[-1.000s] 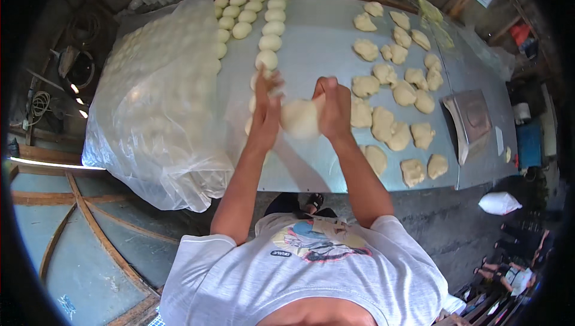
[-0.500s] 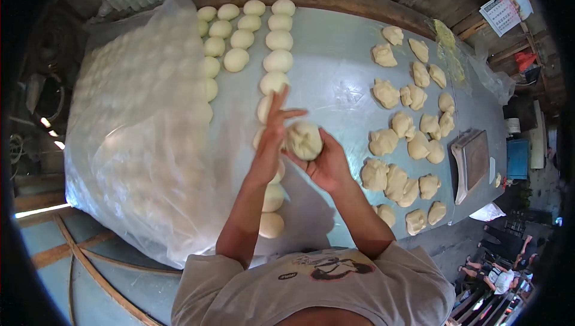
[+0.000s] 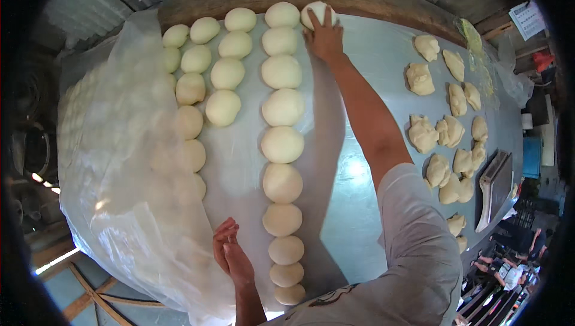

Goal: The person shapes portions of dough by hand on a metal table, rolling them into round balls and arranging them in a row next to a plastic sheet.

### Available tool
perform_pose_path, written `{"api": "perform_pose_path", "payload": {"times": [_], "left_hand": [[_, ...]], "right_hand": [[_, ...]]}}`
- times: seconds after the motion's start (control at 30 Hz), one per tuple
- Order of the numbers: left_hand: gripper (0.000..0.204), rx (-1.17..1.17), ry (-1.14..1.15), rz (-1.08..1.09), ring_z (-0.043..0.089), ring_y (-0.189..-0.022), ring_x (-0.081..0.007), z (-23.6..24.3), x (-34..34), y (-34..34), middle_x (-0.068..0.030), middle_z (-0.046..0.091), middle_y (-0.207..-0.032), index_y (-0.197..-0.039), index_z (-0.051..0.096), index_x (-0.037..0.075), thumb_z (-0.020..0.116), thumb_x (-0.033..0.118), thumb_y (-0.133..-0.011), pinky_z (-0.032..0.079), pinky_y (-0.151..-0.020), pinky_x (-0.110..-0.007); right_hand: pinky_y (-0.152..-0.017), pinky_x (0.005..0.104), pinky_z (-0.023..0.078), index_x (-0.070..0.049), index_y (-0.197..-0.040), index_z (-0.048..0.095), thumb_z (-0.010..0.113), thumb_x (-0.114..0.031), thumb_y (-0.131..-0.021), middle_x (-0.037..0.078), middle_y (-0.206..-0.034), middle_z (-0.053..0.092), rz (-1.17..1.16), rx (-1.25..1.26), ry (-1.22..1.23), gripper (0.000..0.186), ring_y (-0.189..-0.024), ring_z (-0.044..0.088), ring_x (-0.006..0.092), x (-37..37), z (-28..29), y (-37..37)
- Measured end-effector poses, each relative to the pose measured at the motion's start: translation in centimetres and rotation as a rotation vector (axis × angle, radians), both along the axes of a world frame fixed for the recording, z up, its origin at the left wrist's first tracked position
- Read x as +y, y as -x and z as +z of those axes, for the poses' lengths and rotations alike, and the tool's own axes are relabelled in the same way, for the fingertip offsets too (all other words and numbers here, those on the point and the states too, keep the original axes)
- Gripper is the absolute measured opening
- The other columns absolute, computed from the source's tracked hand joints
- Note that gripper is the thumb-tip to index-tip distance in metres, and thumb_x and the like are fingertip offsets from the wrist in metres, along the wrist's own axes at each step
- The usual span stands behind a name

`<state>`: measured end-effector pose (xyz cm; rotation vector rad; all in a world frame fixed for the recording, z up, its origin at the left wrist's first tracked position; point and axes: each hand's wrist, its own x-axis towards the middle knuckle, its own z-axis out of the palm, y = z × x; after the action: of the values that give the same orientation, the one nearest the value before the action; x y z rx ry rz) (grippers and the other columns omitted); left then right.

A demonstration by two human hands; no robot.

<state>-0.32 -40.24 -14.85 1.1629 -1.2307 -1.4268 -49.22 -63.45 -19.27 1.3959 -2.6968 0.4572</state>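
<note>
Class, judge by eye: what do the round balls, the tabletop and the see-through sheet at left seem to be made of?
Round balls: very likely dough, smooth and matte; pale, with soft, slightly uneven outlines.
Tabletop: probably sheet metal, grey with a dull shine, given its bright glare patch.
Sheet: apparently thin plastic film, glossy; balls show through.

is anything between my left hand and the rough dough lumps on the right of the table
Yes: a row of round dough balls runs just right of your left hand, and beyond it, in this view, your right sleeve covers the way to the lower dough lumps.
</note>
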Motion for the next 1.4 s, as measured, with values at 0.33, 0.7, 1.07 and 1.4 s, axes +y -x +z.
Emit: {"api": "perform_pose_path", "payload": {"times": [0.33, 0.7, 1.07, 1.4], "left_hand": [[0.035, 0.043, -0.027, 0.037, 0.052, -0.119, -0.026, 0.1, 0.6, -0.6, -0.0142, 0.057, -0.12, -0.108, 0.057, 0.004, 0.048, 0.037, -0.102, 0.044, -0.098, -0.043], [0.056, 0.168, 0.189, -0.444, 0.046, -0.13, -0.0265, 7.4, 11.1, 12.4, -0.0146, 0.043, -0.141, -0.144, 0.035, 0.002, 0.058, 0.019, -0.097, 0.04, -0.107, -0.04], [0.055, 0.239, -0.061, -0.234, 0.062, -0.091, -0.0145, 13.2, 29.8, 7.6, -0.0085, 0.063, -0.105, -0.121, 0.052, -0.003, 0.062, 0.045, -0.096, 0.051, -0.077, -0.028], [0.077, 0.088, -1.17, -0.239, 0.03, -0.143, -0.0376, 0.9, 36.9, -2.9, -0.0227, 0.029, -0.155, -0.156, 0.019, 0.018, 0.04, 0.064, -0.098, 0.021, -0.111, -0.067]], "right_hand": [[-0.105, 0.0709, 0.03, -0.025, -0.152, 0.033, 0.055, -0.063, -0.087, 0.016, -0.157, 0.03, -0.626, -0.003, -0.211, 0.079, -0.139, 0.034, 0.0461, 20.4, 0.0, 14.3], [-0.099, 0.0478, 0.046, -0.015, -0.143, 0.048, 0.035, -0.075, -0.094, 0.008, -0.131, 0.058, -0.071, -1.664, 0.62, 0.079, -0.116, 0.058, 0.0249, 39.2, 12.0, -11.0], [-0.074, 0.0373, 0.05, 0.002, -0.103, 0.067, 0.067, -0.039, -0.092, 0.017, -0.086, 0.065, 0.029, -0.601, 0.748, 0.042, -0.081, 0.063, 0.0261, 57.7, 22.2, -33.4], [-0.07, 0.0454, 0.056, -0.008, -0.097, 0.071, 0.064, -0.052, -0.087, 0.016, -0.091, 0.072, 0.093, -0.399, -0.297, 0.046, -0.084, 0.07, 0.0316, 67.7, 4.7, -37.1]]}}
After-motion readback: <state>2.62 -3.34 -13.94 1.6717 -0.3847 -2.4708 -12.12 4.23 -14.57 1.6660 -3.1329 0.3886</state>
